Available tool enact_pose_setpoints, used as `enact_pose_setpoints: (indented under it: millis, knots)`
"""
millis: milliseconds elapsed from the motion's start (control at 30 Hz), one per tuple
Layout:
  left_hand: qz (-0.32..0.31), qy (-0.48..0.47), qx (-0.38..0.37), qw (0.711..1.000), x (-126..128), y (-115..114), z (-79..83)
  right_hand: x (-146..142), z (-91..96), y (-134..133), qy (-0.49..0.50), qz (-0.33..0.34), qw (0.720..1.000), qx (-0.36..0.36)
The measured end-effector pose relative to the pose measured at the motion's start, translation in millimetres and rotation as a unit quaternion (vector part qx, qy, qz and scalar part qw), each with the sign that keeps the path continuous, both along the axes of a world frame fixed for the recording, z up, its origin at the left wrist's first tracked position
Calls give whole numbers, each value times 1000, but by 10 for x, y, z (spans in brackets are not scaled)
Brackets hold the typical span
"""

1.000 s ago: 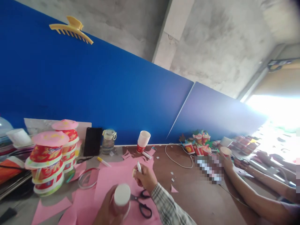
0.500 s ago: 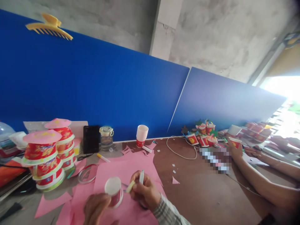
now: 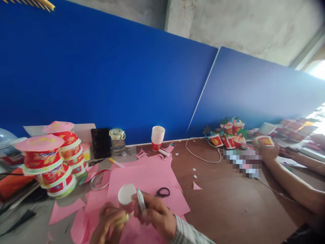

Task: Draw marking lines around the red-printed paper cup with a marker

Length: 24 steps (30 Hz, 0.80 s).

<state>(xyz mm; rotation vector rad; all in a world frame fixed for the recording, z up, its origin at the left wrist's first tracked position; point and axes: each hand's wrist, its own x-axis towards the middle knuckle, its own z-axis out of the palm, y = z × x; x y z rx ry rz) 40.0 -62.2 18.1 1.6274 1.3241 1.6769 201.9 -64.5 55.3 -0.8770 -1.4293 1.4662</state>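
My left hand (image 3: 108, 222) is closed around a small paper cup (image 3: 126, 195) held bottom-up, white base facing me, red print on its side. A small yellow cap (image 3: 121, 220) is pinched in the same hand's fingers. My right hand (image 3: 155, 214), in a checked sleeve, grips a white marker (image 3: 141, 200) upright, right against the cup. Both hands hover over sheets of pink paper (image 3: 147, 174) on the brown table. Black scissors (image 3: 162, 192) lie on the pink paper just beyond my right hand.
Stacked red cups with pink lids (image 3: 47, 162) stand at the left. A dark phone (image 3: 101, 143), glass jar (image 3: 117, 140) and stacked white cups (image 3: 157, 136) line the blue partition (image 3: 127, 84). A tape ring (image 3: 98, 179) and white cable (image 3: 203, 154) lie nearby. Another person's arm (image 3: 286, 181) holds a cup (image 3: 264, 140) at the right.
My view has tilted down. My hands have come together, the marker now against the cup. The yellow cap has passed from my right hand to my left. The scissors show again.
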Motion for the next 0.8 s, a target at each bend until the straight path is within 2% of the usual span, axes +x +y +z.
enact_pose_setpoints:
  millis: [167, 300, 533, 667, 733, 800]
  knots:
    - [53, -6, -17, 998, -78, 85, 70, -48, -29, -18, -93, 12, 995, 42]
    - [35, -8, -19, 999, -93, 94, 81, -89, -34, -46, -142, 10, 988, 53]
    - [39, -9, -36, 999, -88, 94, 85, -98, -87, -32, -148, 17, 986, 68]
    - [47, -65, -76, 994, -89, 102, 46, -98, -115, -31, -125, -4, 991, 38]
    - [30, -104, -94, 990, -92, 103, 37, -94, -116, -28, -113, -14, 993, 22]
    - [-13, -109, -88, 990, -98, 99, 50, -90, -109, -26, -104, -10, 995, 8]
